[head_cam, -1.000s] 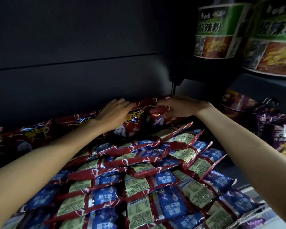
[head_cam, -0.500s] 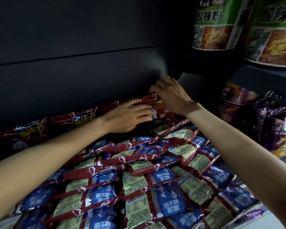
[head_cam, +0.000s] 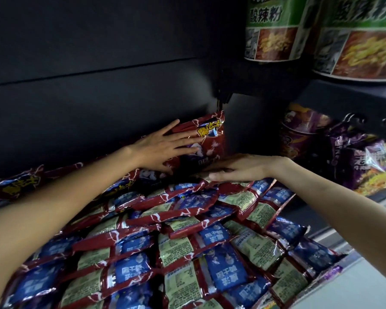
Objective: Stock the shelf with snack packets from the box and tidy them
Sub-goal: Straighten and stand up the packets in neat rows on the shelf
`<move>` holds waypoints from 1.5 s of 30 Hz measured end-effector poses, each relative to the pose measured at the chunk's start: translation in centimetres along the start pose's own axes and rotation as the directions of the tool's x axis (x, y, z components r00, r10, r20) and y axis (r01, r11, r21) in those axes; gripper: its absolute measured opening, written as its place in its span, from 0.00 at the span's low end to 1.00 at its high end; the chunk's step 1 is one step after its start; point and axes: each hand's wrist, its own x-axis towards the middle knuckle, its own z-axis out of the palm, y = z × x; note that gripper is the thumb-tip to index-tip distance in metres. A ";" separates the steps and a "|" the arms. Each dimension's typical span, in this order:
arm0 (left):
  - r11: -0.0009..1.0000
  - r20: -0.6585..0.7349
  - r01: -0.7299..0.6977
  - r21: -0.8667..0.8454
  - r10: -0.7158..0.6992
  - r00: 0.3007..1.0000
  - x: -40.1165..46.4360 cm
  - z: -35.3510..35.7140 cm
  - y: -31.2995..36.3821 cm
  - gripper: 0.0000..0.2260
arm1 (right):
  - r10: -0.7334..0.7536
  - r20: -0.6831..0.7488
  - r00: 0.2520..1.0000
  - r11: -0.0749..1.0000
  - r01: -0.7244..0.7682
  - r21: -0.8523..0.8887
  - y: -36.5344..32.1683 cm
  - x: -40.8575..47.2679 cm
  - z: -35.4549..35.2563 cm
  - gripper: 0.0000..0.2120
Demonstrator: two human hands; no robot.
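Observation:
A red snack packet (head_cam: 210, 139) with yellow lettering stands upright against the dark back wall of the shelf. My left hand (head_cam: 165, 146) lies flat on its front, fingers spread, pressing it back. My right hand (head_cam: 239, 168) rests palm down, fingers together, at the packet's foot on the rear row of lying packets. Several red, blue and pale green snack packets (head_cam: 183, 248) lie overlapping in rows across the shelf in front. More red packets (head_cam: 20, 186) lean along the back wall to the left.
Two green-labelled noodle tubs (head_cam: 274, 30) stand on a higher shelf at the top right. Purple noodle cups and bags (head_cam: 334, 148) fill the neighbouring bay on the right. A shelf bracket (head_cam: 223, 97) juts out just above the upright packet. The light shelf edge (head_cam: 343, 275) runs along the lower right.
The packet at the back right now stands upright. My left hand slid right onto its front. My right hand came down from its top corner to the packets at its foot.

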 end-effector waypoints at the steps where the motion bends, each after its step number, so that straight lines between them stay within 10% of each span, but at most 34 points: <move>1: 1.000 -0.004 -0.010 0.010 0.010 1.000 0.1 0.2 0.0 0.42 | 0.009 0.003 1.000 1.000 -0.009 0.001 0.2 -0.2 0.1 0.26; 5: 0.997 0.113 -0.077 0.026 0.073 0.991 1.0 0.7 0.4 0.38 | 0.073 0.036 0.997 0.991 -0.068 -0.118 0.0 -1.6 0.1 0.23; 11: 0.997 -0.153 -0.073 0.005 0.073 0.986 0.9 0.2 0.0 0.44 | 0.153 0.045 0.987 0.975 -0.144 -0.170 -1.9 -3.3 -0.8 0.34; 21: 0.995 -0.104 -0.005 -0.103 -0.006 0.995 -0.2 1.1 -0.7 0.40 | -0.081 -0.432 0.898 0.960 -0.046 -0.276 -3.0 -1.3 -2.4 0.26; 37: 0.975 -0.188 0.171 -0.144 -0.197 0.962 -6.3 -1.4 -1.5 0.32 | -0.095 -0.405 0.910 0.916 -0.079 -0.393 -4.6 2.3 -2.6 0.23; 45: 0.702 -0.218 0.445 -0.555 -0.639 0.737 -15.8 -7.1 1.7 0.15 | -0.448 -0.360 0.819 0.861 0.286 -0.421 -10.4 2.9 -2.7 0.16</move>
